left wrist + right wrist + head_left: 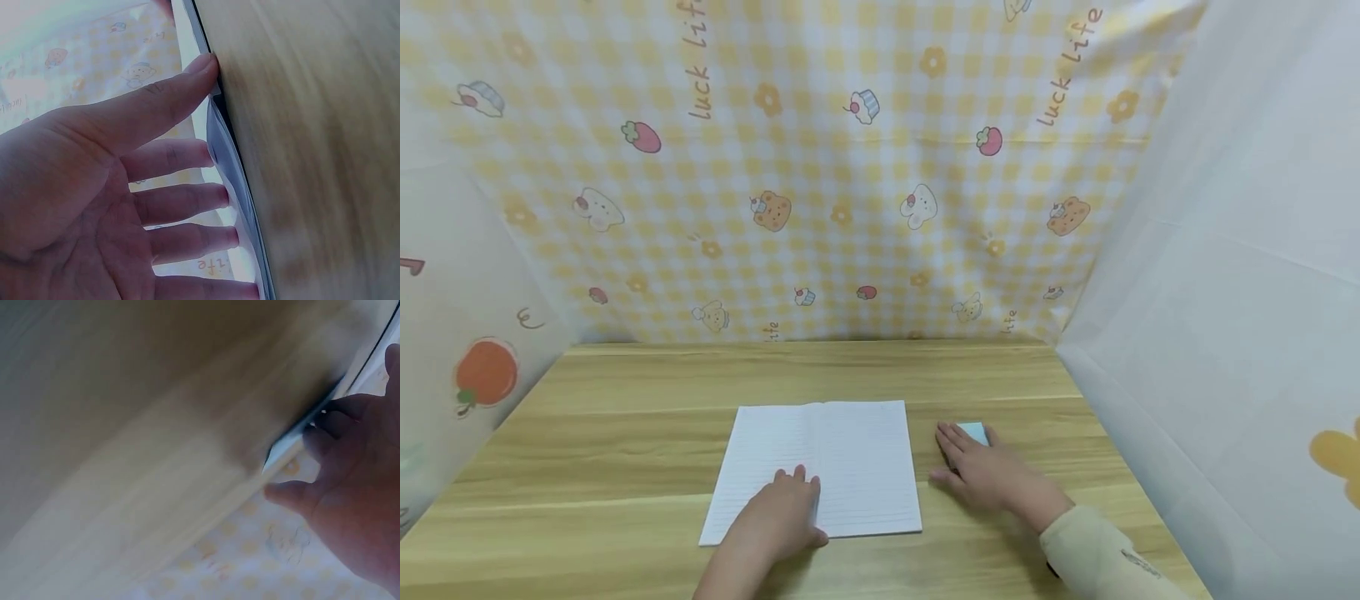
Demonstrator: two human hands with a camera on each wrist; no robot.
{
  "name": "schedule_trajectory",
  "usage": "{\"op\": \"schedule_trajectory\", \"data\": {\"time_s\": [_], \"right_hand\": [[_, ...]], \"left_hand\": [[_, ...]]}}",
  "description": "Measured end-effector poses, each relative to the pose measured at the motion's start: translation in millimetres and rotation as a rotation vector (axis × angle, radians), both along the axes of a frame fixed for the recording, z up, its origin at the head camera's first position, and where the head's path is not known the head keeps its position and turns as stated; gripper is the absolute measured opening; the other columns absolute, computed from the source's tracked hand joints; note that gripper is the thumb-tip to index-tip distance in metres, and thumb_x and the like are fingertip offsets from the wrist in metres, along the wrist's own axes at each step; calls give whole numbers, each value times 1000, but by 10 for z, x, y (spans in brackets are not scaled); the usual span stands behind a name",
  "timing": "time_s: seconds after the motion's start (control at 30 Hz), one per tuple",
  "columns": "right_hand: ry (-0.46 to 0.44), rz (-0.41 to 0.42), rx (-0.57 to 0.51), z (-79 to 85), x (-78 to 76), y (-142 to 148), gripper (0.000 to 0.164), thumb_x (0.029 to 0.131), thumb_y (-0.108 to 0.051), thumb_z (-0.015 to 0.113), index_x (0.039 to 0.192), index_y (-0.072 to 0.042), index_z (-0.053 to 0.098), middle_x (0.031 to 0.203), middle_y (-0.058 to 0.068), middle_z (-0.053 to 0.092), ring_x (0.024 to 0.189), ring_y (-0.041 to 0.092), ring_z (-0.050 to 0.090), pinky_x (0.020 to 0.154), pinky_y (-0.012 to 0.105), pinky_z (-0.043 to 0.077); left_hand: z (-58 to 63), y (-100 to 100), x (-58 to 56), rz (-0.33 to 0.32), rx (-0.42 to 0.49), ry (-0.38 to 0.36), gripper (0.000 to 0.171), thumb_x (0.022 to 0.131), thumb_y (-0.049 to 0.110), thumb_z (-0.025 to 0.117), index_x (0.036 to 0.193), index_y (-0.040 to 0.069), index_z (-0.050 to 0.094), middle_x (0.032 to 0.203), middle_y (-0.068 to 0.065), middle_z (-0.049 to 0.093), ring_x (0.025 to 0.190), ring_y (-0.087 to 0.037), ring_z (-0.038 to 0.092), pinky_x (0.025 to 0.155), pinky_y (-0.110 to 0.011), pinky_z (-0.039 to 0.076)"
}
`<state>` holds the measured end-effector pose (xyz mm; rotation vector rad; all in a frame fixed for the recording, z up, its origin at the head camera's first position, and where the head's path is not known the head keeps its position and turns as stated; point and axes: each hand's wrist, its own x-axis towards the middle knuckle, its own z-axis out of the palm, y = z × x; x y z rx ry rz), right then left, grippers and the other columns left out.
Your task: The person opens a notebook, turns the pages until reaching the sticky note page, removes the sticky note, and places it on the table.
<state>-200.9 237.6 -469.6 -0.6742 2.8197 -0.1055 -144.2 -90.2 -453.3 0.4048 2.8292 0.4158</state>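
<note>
A lined notebook (867,467) lies spread flat on the table, its pages blank apart from the ruling. My left hand (778,518) rests over the lower part of its left page by the central fold, thumb at the bottom edge. In the left wrist view the fingers (181,206) reach out nearly straight, their tips against the paper. To the right of the notebook, my right hand (988,479) lies with spread fingers over a small light-blue flat item (973,432). The hand hides most of that item; a dark edge (306,419) shows along it in the right wrist view.
The wood-grain table (625,442) runs back to a yellow checked cloth (835,250) with cartoon prints. White sheets hang at the left (460,292) and right (1225,292) sides.
</note>
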Motion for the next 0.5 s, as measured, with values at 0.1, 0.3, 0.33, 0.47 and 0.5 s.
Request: {"op": "schedule_trajectory", "data": {"time_s": [0.1, 0.3, 0.33, 0.47, 0.5], "right_hand": [[-23, -71, -32, 16, 14, 138, 81, 111, -60, 40, 164, 1, 35, 175, 17, 29, 163, 37, 30, 126, 81, 13], [-60, -205, 5, 56, 10, 393, 81, 111, -59, 40, 164, 1, 35, 175, 17, 30, 162, 42, 31, 122, 85, 9], [-64, -210, 9, 61, 12, 406, 82, 111, -60, 39, 164, 2, 34, 175, 18, 30, 162, 42, 31, 123, 85, 9], [-64, -215, -2, 103, 31, 347, 86, 110, -63, 40, 164, 4, 33, 175, 21, 27, 163, 42, 28, 124, 83, 10], [-53, -217, -6, 116, 30, 316, 86, 110, -62, 40, 163, 5, 33, 175, 22, 27, 163, 42, 29, 124, 83, 10]], "left_hand": [[-11, -8, 9, 3, 1, -4, 79, 79, 32, 93, 138, -10, 63, 150, -39, 55, 139, -63, 51, 112, -69, 49], [-34, -17, 14, 6, 17, 0, 78, 79, 31, 93, 138, -10, 63, 150, -39, 55, 139, -63, 51, 111, -70, 49], [-30, -13, 13, 5, 20, -1, 78, 79, 31, 93, 138, -10, 63, 150, -39, 54, 139, -63, 51, 111, -70, 49], [-4, 3, 13, -1, 29, -16, 79, 79, 31, 93, 139, -10, 63, 152, -38, 53, 141, -63, 49, 114, -70, 47], [4, 0, 8, -10, 27, -10, 78, 79, 32, 93, 137, -10, 64, 150, -38, 55, 139, -62, 51, 113, -69, 48]]}}
